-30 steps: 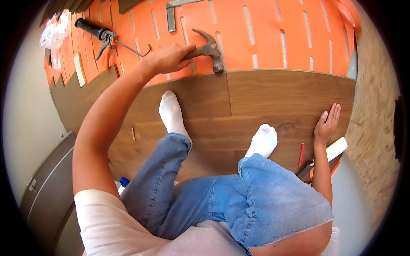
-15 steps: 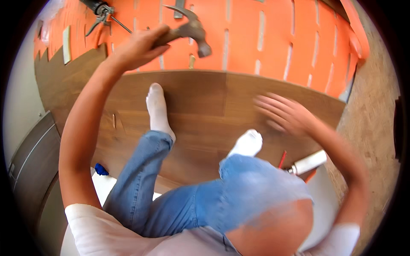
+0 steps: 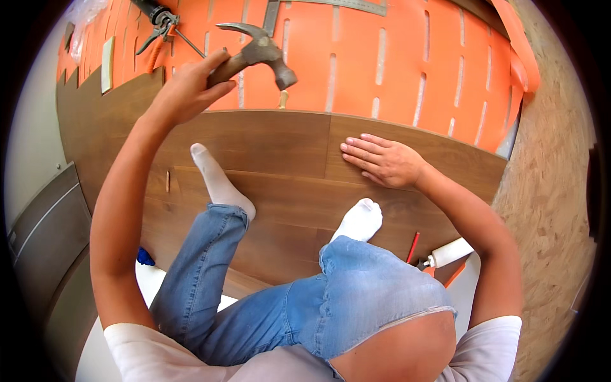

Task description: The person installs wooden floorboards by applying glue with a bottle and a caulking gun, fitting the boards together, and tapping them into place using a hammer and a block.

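Observation:
My left hand [image 3: 191,89] is wrapped round the handle of a claw hammer [image 3: 262,52], its dark metal head raised near the far edge of the laid brown planks. Flat on the wood plank floor [image 3: 273,143], just right of a seam between two planks, lies my right hand [image 3: 384,160] with fingers stretched out. Beyond the plank edge spreads an orange slotted underlay [image 3: 356,63]. A small tan piece [image 3: 283,99] stands at that edge, below the hammer head.
Beyond my left hand lies a caulking gun [image 3: 160,22]. A metal square [image 3: 337,5] rests on the underlay. Near my right knee are a red pencil [image 3: 413,247] and a white bottle [image 3: 450,252]. Bare board flooring [image 3: 541,159] runs along the right.
My right hand has moved left and come down flat on the planks. The hammer in my left hand has shifted slightly left, and my left foot has turned outward.

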Tool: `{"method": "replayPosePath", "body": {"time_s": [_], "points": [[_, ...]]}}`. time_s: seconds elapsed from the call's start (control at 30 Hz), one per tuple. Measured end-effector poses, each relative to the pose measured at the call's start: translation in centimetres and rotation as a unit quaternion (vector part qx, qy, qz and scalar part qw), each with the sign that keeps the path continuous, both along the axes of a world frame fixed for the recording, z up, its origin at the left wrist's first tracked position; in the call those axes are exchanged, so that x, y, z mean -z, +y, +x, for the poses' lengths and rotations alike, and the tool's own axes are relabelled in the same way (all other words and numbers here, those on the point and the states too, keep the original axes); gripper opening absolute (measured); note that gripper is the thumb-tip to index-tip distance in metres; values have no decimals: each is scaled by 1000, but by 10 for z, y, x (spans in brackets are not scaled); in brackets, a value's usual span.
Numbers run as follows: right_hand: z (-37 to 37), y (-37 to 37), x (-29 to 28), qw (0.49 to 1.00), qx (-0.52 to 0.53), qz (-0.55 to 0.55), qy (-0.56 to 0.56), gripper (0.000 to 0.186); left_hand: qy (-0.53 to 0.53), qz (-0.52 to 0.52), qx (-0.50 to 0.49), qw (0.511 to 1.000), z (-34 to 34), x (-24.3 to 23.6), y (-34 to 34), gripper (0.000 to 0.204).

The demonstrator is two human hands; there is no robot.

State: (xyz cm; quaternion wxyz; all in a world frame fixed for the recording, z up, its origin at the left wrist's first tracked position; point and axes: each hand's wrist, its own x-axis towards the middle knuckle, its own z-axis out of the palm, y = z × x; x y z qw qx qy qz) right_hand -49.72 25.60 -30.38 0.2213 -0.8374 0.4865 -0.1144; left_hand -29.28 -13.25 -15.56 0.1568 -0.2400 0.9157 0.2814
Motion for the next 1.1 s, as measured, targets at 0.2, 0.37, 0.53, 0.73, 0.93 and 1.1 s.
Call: {"method": "replayPosePath", "body": {"time_s": [0.2,0.37,0.53,0.73,0.93,1.1], "points": [[48,15,9,991,127,-43,-27,65,-30,-28,20,999,-8,-11,-1,37],[99,-12,31,975,156,-110,-113,64,-23,20,-33,999,-19,-10,26,33],[129,-19,21,925,249,-163,-236,54,-47,8,-10,999,-49,-41,45,35],[80,60,-3,850,479,-151,-160,53,-100,-24,-9,995,-30,-100,33,32],[3,171,-9,778,619,-108,26,50,-129,-6,-5,992,-32,-129,43,31],[-5,188,-8,738,665,-91,74,46,-112,-4,68,991,-52,-71,48,35]]}}
